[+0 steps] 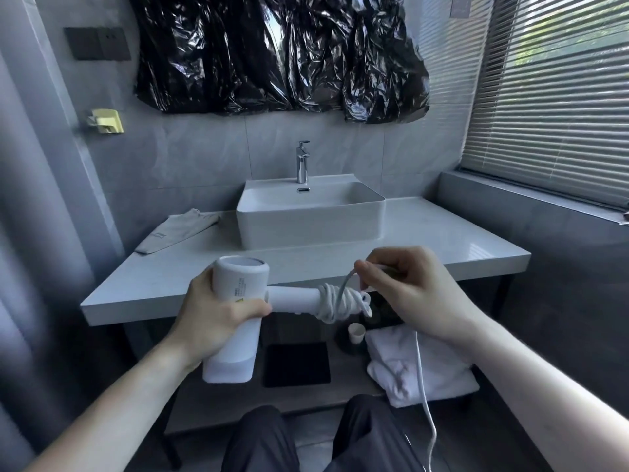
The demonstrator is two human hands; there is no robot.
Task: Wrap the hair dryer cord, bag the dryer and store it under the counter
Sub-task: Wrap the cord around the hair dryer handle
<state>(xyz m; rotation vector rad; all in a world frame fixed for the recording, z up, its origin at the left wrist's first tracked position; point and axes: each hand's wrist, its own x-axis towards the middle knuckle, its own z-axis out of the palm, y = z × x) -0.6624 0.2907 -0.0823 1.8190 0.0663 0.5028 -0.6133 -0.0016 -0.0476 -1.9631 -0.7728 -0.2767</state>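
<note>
Left hand [218, 318] grip closed round dryer [238, 284]; right hand [408, 291] pinching cord [343, 287]

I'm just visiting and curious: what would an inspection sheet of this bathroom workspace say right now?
Surface: pale counter, with a white basin and faucet.
Job's things: white hair dryer held above the counter's front edge; grey bag lying flat left of the basin.
Clutter: on the lower shelf, folded white towels, a small cup and a black mat.
Hands: left hand grips the dryer body; right hand pinches the cord.
Cables: cord coiled several turns around the handle, the rest hanging down.
Surroundings: black plastic sheet on the wall; window blinds at right.
</note>
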